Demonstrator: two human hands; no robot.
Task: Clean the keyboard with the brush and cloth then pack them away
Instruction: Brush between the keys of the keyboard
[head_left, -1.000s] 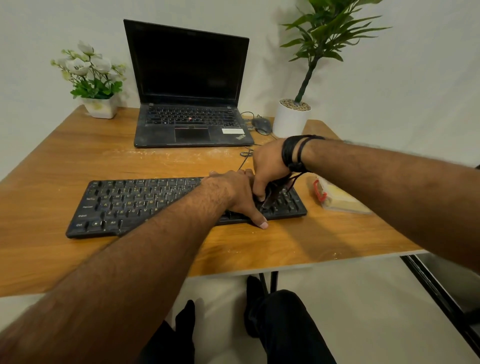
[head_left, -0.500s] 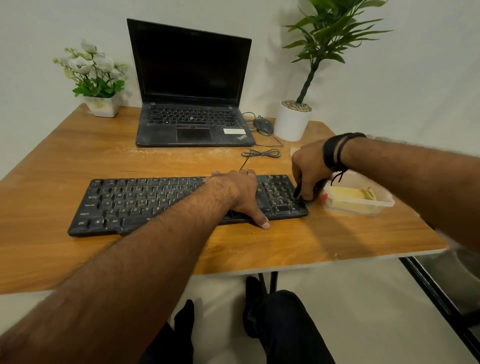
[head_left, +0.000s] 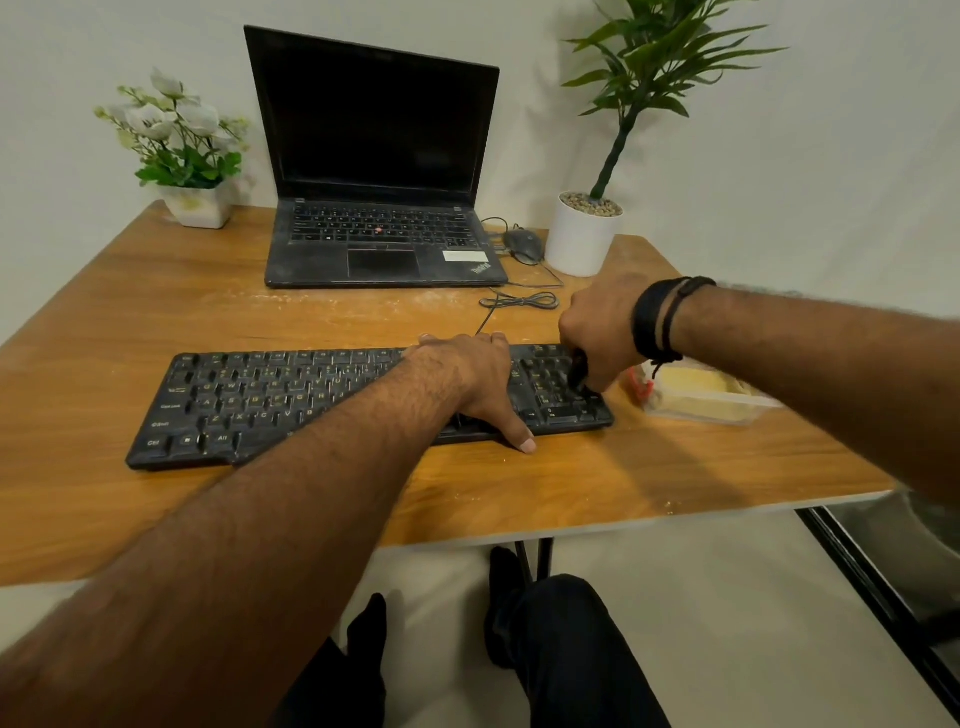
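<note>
Keyboard: the keyboard (head_left: 291, 400) is lying flat on the tabletop (head_left: 156, 312), its long axis running left to right; its right end is sitting under both hands

Left hand: the left hand (head_left: 467, 379) is lying spread, palm down, on the keys right of the middle, thumb reaching over the near edge; it appears to be steadying the board

Right hand: the right hand (head_left: 597, 332) is curling its fingers round a dark object that I am taking to be the brush (head_left: 577, 371); only a short dark part is showing below the fist

Brush direction: the brush is pointing down and slightly toward the near side, its tip meeting the keys at the number pad; its long axis is standing steeply to the keyboard, not along it

Key relation: the uncleaned run of keys is stretching away to the left of the brush, along the keyboard's long axis; the right hand is the nearer one to the pad

Container: a clear container (head_left: 727, 405) holding something yellow, perhaps the cloth, is sitting just beside the keyboard's right end, under the right wrist
</note>
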